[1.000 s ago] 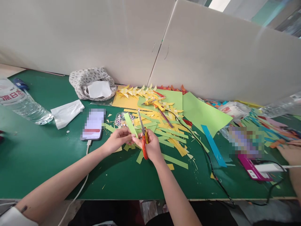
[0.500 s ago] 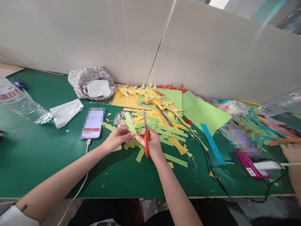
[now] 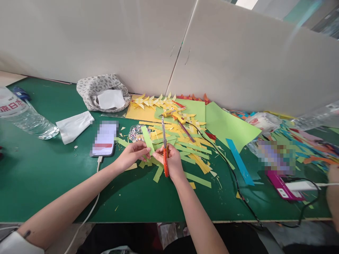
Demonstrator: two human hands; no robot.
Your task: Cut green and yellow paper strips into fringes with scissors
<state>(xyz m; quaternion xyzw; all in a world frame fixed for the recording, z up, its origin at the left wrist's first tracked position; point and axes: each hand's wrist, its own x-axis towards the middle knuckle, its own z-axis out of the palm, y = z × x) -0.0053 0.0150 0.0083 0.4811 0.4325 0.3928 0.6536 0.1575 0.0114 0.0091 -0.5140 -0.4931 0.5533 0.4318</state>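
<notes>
A light green paper strip [image 3: 147, 139] is pinched at its lower part between the thumb and fingers of my left hand [image 3: 134, 155]. My right hand [image 3: 173, 163] grips orange-handled scissors [image 3: 165, 161], blades pointing away from me and apparently closed. Its thumb and fingertip also reach the strip's lower end, close to the left fingers. Beneath both hands lie loose green and yellow paper strips [image 3: 197, 158]. Just beyond the strip sits a clear pack of small beads or gems [image 3: 135, 132]. Past the scissor tips rests a yellow glue gun [image 3: 178, 115].
A phone [image 3: 104, 139] on a white cable, a tissue [image 3: 74, 127] and a water bottle [image 3: 26, 114] are at left. A patterned pouch [image 3: 87, 93] stands behind. The glue gun's black cord [image 3: 225, 160] crosses near a magenta power strip [image 3: 279, 188]. Another person's arm [image 3: 333, 190] is at right.
My hands, the strip and the scissors have barely shifted. The other person's arm at the right edge has drawn back a little, uncovering more paper strips.
</notes>
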